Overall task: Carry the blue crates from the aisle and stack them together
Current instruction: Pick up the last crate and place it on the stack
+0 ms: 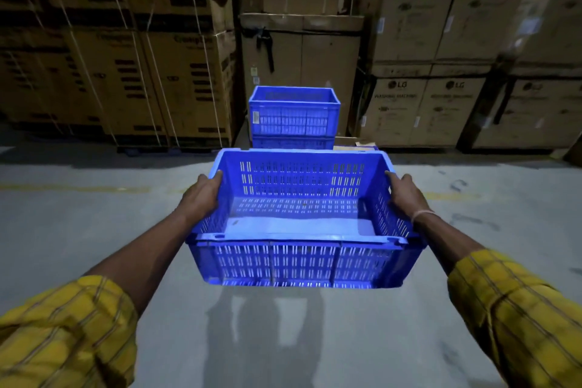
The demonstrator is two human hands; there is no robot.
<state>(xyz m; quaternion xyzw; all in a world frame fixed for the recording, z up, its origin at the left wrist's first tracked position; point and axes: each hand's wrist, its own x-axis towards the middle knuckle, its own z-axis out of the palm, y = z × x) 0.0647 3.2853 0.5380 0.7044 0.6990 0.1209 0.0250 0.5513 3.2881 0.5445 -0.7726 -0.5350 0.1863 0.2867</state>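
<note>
Blue crate (299,224), empty and level, is hanging in the air ahead of the person, well short of the crate stack (294,116) by the cardboard cartons (441,41). The left hand (201,195) and right hand (406,195) are each gripping a short side wall, fingers curled over the rim, likely keeping it balanced for setting on top. Bare grey concrete floor (94,214) is stretching between dim walls of boxes.

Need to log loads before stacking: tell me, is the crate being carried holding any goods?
No: the carried crate, gripped by the left hand and right hand, shows only its bare slotted floor.
</note>
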